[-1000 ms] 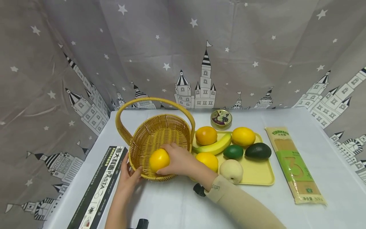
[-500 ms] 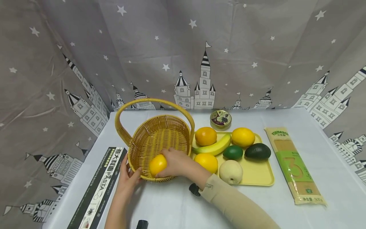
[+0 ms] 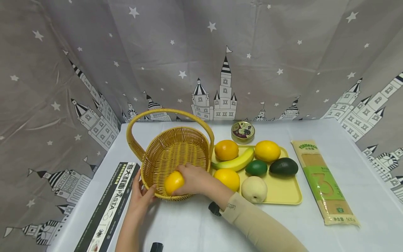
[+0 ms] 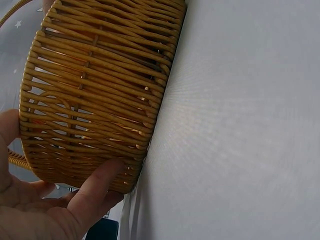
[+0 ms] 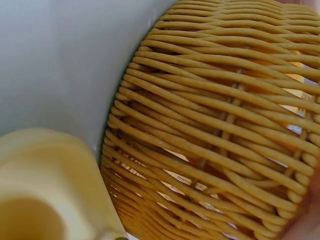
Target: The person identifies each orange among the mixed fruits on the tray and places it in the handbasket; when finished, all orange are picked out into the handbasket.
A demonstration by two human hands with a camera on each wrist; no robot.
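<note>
A round yellow-orange fruit (image 3: pixel 174 183) sits low inside the yellow wicker basket (image 3: pixel 176 130), near its front wall. My right hand (image 3: pixel 192 179) reaches over the rim and grips the fruit from the right, fingers over its far side. At the basket's front left, my left hand (image 3: pixel 141 196) holds the rim. In the left wrist view, the left thumb (image 4: pixel 9 126) is at the rim and the other fingers lie along the woven outer wall (image 4: pixel 100 85). The right wrist view shows mostly the basket's outside (image 5: pixel 215 115); the fruit is largely hidden there.
Right of the basket, a yellow tray (image 3: pixel 288 190) bears an orange (image 3: pixel 226 150), a banana (image 3: pixel 237 161), a pale round fruit (image 3: pixel 254 189), an avocado (image 3: pixel 284 166) and other fruit. A tin (image 3: pixel 243 131), a pasta packet (image 3: pixel 324 182) and a pasta box (image 3: pixel 108 206) lie around.
My right hand has moved slightly down and toward me with the fruit, deeper into the basket's front. Over the last half second it has barely moved. The left hand stays at the rim.
</note>
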